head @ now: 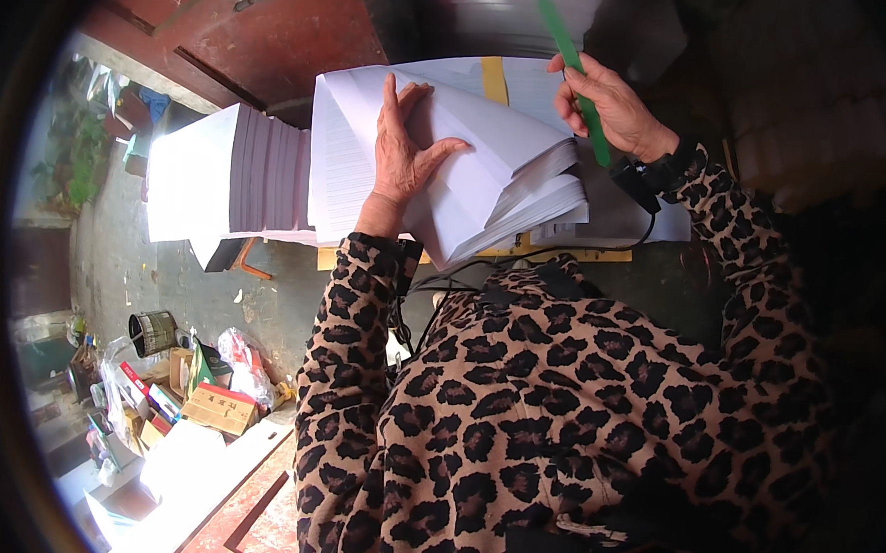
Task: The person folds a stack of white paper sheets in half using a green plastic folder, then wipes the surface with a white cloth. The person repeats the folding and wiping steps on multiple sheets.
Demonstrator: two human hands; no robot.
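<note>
My left hand (403, 143) lies with fingers spread on a thick stack of white paper sheets (487, 155), whose near right corner is lifted and fanned. The top sheets are creased and folded over, and a lined sheet shows at the left. Above the stack's right side, my right hand (610, 105) holds a flat green strip (557, 27) tilted, apart from the paper. A yellow strip (494, 80) lies across the printed sheets behind. Left of the fanned stack, tall bundles of paper (268, 173) stand close together.
A red wooden door or panel (275, 42) is beyond the paper. Black cables (450, 277) run near my body. At lower left are cardboard boxes (219, 409), plastic bags (246, 367) and a dark bucket (151, 333). A yellow board edge (591, 255) shows under the paper.
</note>
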